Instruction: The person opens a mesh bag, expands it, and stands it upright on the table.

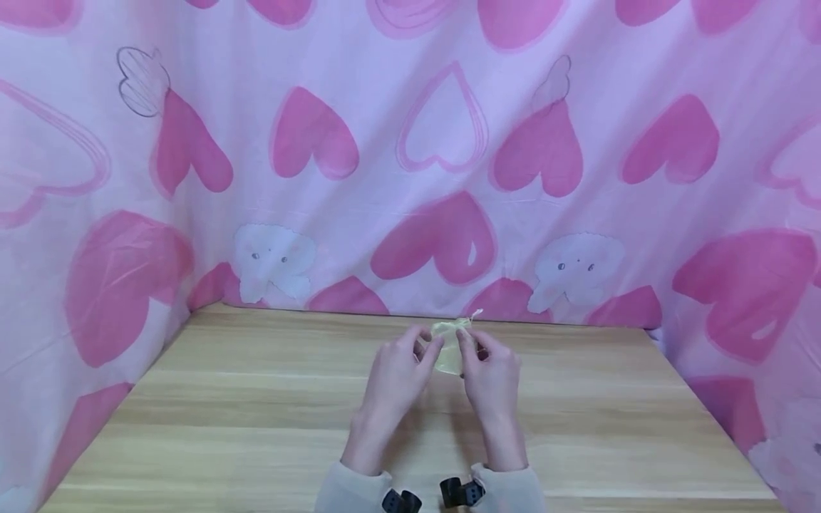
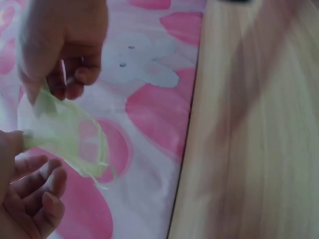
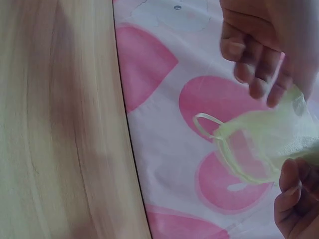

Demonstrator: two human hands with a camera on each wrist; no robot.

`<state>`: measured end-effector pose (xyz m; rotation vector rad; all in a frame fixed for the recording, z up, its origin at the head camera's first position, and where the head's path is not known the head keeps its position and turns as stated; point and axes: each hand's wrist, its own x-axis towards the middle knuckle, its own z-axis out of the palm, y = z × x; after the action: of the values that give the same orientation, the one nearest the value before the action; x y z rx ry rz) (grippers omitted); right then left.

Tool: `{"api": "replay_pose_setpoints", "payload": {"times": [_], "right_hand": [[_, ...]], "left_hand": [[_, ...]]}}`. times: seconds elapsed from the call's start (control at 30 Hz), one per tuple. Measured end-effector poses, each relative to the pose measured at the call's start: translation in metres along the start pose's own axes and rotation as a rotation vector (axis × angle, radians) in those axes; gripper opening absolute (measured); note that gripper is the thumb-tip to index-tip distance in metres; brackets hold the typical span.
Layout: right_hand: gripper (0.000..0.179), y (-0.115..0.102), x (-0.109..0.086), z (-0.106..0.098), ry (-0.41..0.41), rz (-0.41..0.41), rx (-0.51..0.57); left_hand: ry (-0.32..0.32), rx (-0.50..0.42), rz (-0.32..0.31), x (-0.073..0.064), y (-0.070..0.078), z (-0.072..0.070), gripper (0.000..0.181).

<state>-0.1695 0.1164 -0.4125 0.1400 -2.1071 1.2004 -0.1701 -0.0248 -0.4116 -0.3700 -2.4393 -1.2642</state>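
A small sheer pale yellow-green drawstring bag (image 1: 450, 356) is held up between the two hands over the far part of the table. My left hand (image 1: 399, 370) pinches its left side between thumb and fingers. On the opposite side, my right hand (image 1: 494, 374) grips the fabric the same way. The left wrist view shows the bag (image 2: 65, 134) spread between the hands, the curtain's pattern showing through its gathered end. A thin loop of ribbon (image 3: 207, 119) sticks out from that end in the right wrist view.
The wood-grain table (image 1: 224, 399) runs back to a pink curtain (image 1: 436, 235) printed with hearts and rabbits, which also hangs along both sides. Small black wrist cameras (image 1: 400, 501) sit at the cuffs of the light sleeves (image 1: 353, 488).
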Motion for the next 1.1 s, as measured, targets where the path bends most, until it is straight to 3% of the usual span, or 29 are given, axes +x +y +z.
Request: {"api": "replay_pose_setpoints", "payload": {"times": [0.2, 0.33, 0.5, 0.63, 0.7, 0.8, 0.9, 1.0, 1.1], "right_hand": [[0.016, 0.003, -0.001, -0.002, 0.014, -0.006, -0.010], [0.020, 0.004, 0.000, -0.003, 0.024, 0.014, 0.017], [0.023, 0.004, 0.000, -0.004, 0.162, 0.008, 0.047], [0.022, 0.003, 0.001, -0.003, 0.239, 0.012, 0.063], [0.017, 0.002, 0.001, -0.004, 0.193, 0.049, 0.102], [0.009, 0.001, 0.000, -0.005, 0.041, 0.152, 0.185], [0.010, 0.000, -0.001, -0.006, -0.094, 0.223, 0.199], [0.005, -0.001, -0.001, -0.009, -0.115, 0.209, 0.128], [0.012, -0.001, 0.001, -0.011, -0.093, 0.169, 0.065]], "left_hand": [[-0.002, -0.025, 0.077, 0.000, 0.007, 0.003, 0.015], [0.031, -0.050, 0.063, 0.002, 0.008, 0.005, 0.018], [0.001, -0.027, 0.023, 0.002, 0.011, 0.007, 0.031], [-0.023, 0.019, 0.081, 0.001, 0.017, 0.011, 0.024], [0.006, 0.021, 0.106, 0.001, 0.019, 0.013, 0.017], [0.097, 0.048, 0.120, 0.000, 0.016, 0.015, 0.011], [0.194, 0.093, 0.123, 0.000, 0.011, 0.013, 0.010], [0.231, 0.100, 0.138, 0.001, 0.006, 0.011, 0.010], [0.218, 0.079, 0.153, 0.004, 0.005, 0.011, 0.012]]}}
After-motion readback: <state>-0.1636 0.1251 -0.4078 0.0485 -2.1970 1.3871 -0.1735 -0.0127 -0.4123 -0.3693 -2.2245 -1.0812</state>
